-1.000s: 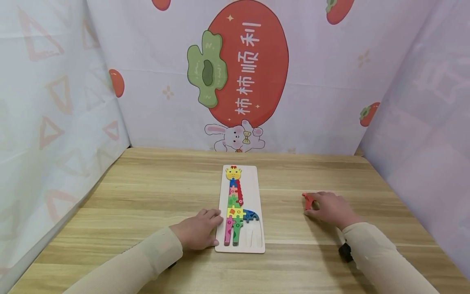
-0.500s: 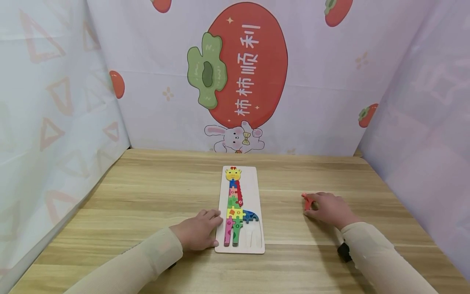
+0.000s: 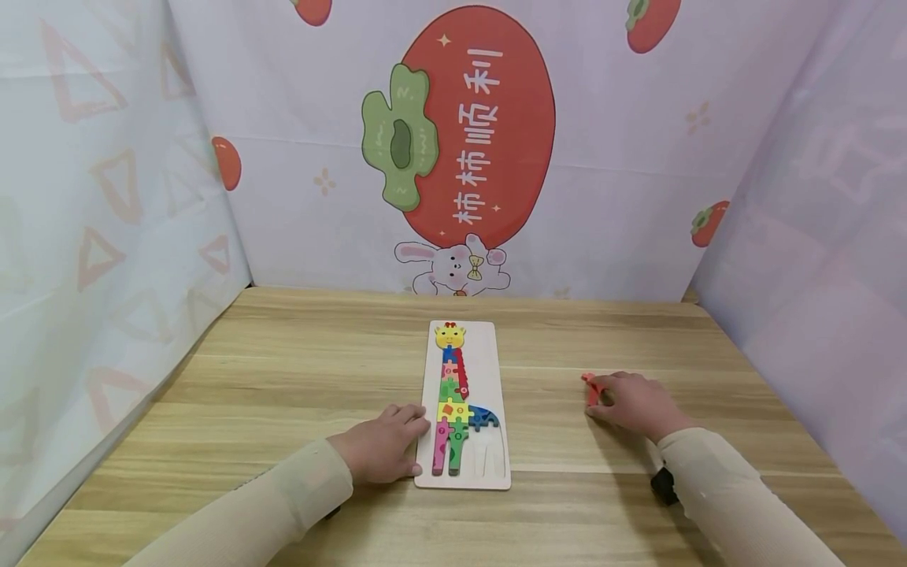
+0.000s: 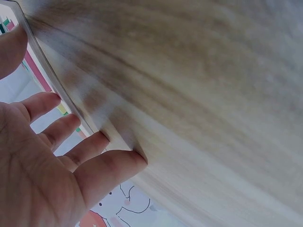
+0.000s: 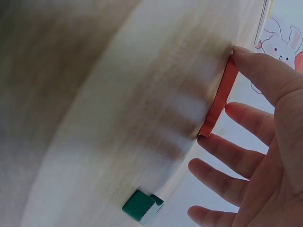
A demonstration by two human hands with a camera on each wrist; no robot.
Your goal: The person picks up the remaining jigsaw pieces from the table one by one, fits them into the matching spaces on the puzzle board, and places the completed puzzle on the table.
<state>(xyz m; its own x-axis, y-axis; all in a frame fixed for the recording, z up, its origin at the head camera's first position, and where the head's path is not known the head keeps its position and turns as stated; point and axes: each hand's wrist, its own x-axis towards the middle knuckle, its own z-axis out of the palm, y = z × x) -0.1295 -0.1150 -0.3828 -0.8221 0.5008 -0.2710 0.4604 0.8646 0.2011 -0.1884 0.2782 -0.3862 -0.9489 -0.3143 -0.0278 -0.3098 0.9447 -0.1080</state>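
A pale wooden puzzle board (image 3: 484,346) lies on the table in the head view, with a coloured giraffe (image 3: 453,411) of numbered jigsaw pieces along its left part. My left hand (image 3: 383,445) rests at the board's left edge, fingers extended and thumb tip near the lower corner. To the right of the board, my right hand (image 3: 641,403) holds a small red puzzle piece (image 3: 592,394) between thumb and fingers, down at the tabletop. In the right wrist view the red piece (image 5: 220,97) shows edge-on between the fingertips. The giraffe is largely hidden in the left wrist view.
A green piece (image 5: 139,205) lies near the right hand's fingers, hidden in the head view. Shallow bare recesses (image 3: 489,458) show at the board's lower right. Printed cloth walls (image 3: 609,157) stand behind and on both sides of the wooden table (image 3: 305,339).
The head view has tipped up very slightly. Both hands, the board and the red piece keep almost the same places.
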